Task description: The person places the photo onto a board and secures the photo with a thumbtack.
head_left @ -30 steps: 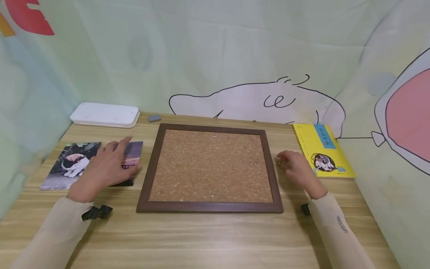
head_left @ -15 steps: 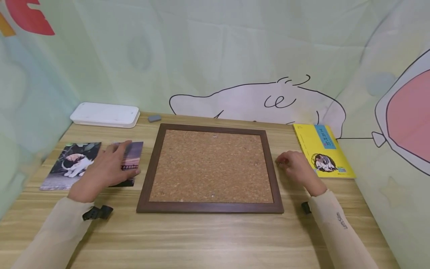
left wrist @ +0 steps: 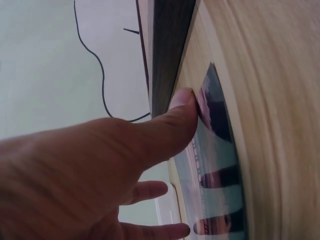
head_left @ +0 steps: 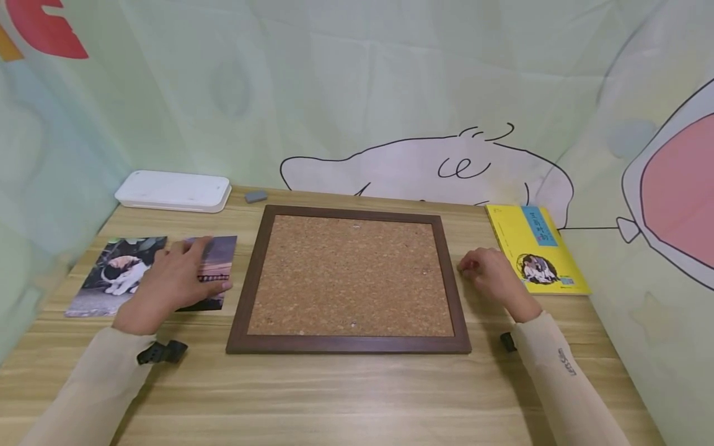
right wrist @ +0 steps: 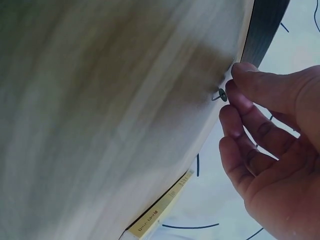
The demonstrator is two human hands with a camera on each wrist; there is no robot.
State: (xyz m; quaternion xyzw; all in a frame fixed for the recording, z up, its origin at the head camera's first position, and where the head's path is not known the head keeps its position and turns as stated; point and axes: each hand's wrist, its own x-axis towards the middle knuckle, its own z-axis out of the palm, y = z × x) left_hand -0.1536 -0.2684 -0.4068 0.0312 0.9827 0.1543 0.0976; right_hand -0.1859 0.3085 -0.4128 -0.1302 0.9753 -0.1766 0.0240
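Over a glossy photo of a purple and pink sky (head_left: 222, 260), my left hand (head_left: 170, 282) spreads its fingers. In the left wrist view the thumb (left wrist: 172, 122) reaches the photo's near side, and two other fingertips stand just off its surface, mirrored in it. A second photo, of a white cat (head_left: 123, 272), lies partly behind that hand. My right hand (head_left: 493, 279), fingers curled, is low over the table right of the framed cork board (head_left: 357, 272). A small metal thumbtack (right wrist: 223, 95) shows right at its index fingertip; I cannot tell whether the fingers pinch it.
A white case (head_left: 173, 190) stands at the back left, with a small grey block (head_left: 256, 196) beside it. To the right lies a yellow book (head_left: 535, 251). A few small shiny spots show on the cork. Printed cloth walls border the table.
My left hand has settled slightly, its fingers lower over the sky photo. The right hand has barely moved; its fingertips are a touch more curled in. The board and book stay put.
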